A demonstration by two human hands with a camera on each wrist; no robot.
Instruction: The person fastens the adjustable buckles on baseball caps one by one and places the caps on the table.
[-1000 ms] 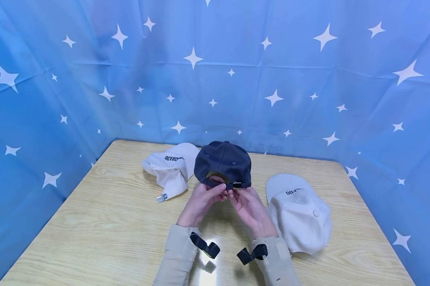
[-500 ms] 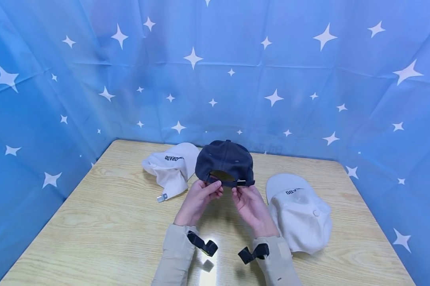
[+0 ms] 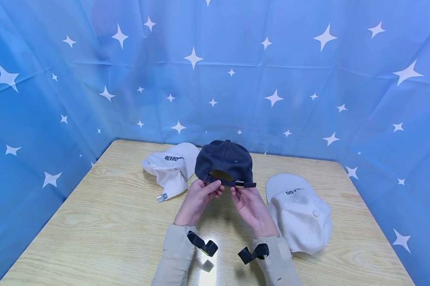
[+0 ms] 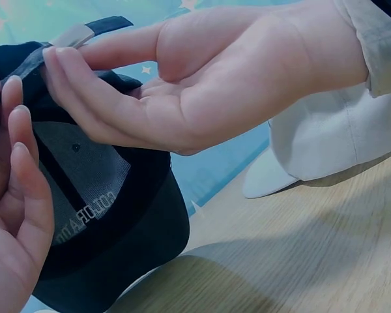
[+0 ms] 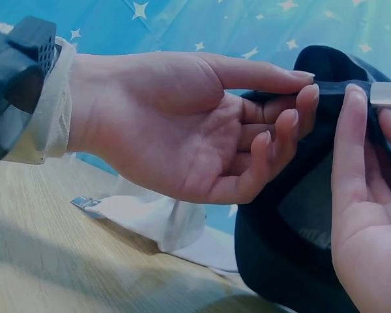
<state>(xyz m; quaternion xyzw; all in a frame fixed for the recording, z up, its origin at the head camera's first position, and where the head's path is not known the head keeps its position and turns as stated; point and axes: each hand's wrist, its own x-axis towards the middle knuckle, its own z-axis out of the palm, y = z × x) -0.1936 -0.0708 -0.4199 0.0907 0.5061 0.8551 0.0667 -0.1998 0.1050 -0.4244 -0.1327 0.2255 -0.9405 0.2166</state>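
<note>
A dark navy baseball cap (image 3: 223, 157) is held up over the table, its back opening and strap facing me. My left hand (image 3: 199, 199) pinches the left part of the back strap (image 3: 227, 183) between thumb and forefinger. At the strap's silver buckle (image 3: 239, 184), my right hand (image 3: 251, 206) pinches with thumb and fingertips. The loose strap end (image 4: 111, 25) sticks out past the buckle. Inside the cap, light lettering (image 4: 88, 218) shows in the left wrist view.
On the wooden table (image 3: 104, 222), a white cap (image 3: 172, 163) with an unfastened strap and metal clasp lies left. Another white cap (image 3: 300, 216) lies right, beside my right forearm. A blue star-patterned curtain (image 3: 229, 111) surrounds the table's back and sides.
My left hand has drawn slightly left, widening the gap between the hands. The navy cap has shifted slightly right, and the strap's end now protrudes to the right of the buckle.
</note>
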